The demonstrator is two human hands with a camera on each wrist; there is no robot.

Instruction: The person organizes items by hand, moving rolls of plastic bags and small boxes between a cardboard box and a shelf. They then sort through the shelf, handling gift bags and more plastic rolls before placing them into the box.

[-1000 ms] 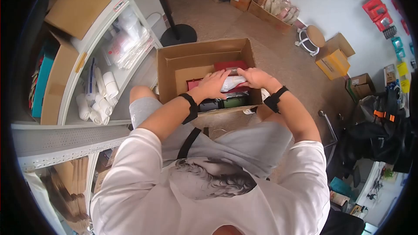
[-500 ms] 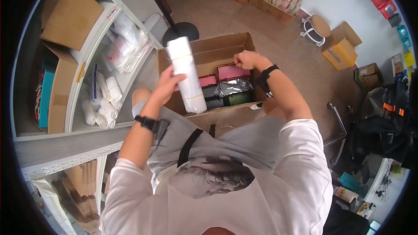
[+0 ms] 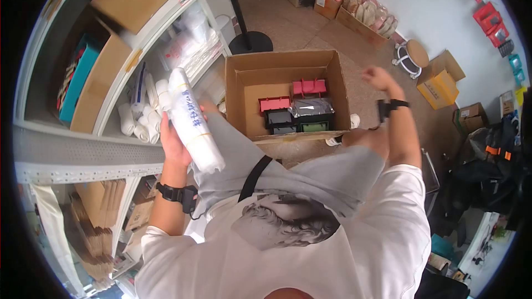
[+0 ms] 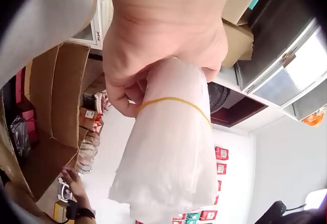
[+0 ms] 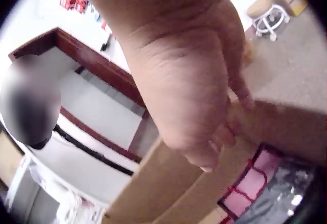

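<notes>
My left hand (image 3: 176, 145) grips a long white plastic roll (image 3: 195, 124) with blue writing, left of an open cardboard carton (image 3: 241, 91). In the left wrist view, the fingers of my left hand (image 4: 166, 40) curl round the roll (image 4: 168, 157) above a yellow band. Out past the carton's right side, my right hand (image 3: 379, 78) is raised, holding nothing, its fingers loosely bent; the right wrist view has this hand (image 5: 184, 81) above the carton wall (image 5: 153, 183). Inside the carton lie pink items (image 3: 310, 87), a shiny dark packet (image 3: 312, 107) and a green item (image 3: 315, 127).
Shelves (image 3: 119, 116) with more white rolls (image 3: 148, 123) stand at the left. Behind the carton is a black fan base (image 3: 252, 42). A round stool (image 3: 415, 54) and a yellow box (image 3: 434, 84) stand to the right, with filled cartons (image 3: 361, 24) along the wall.
Both hands were over the carton at first. My left hand has lifted the white roll out to the left, turning its writing into view; my right hand has moved away to the right.
</notes>
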